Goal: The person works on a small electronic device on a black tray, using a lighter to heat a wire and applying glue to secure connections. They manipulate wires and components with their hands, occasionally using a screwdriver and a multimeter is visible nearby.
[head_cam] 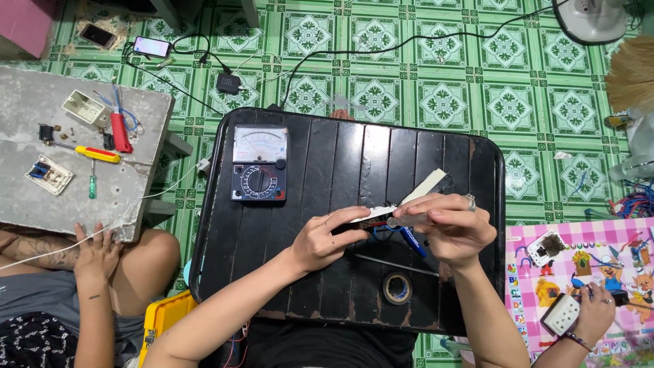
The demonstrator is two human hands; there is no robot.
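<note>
Green patterned floor tiles (443, 102), black slatted table (320, 177) in centre. Head view: left hand (327, 238) pinching end of long white strip part (409, 201) with wires; right hand (453, 228) closed around same part from other side, held just above table. Analog multimeter (259, 163) upper left on table, black tape roll (397, 287) near front edge. Grey slab (41, 197) at left with red-handled screwdriver (120, 131), another person's hand (95, 253) on its edge.

Long white strip (421, 189) with blue wires, tilted above black table
</note>
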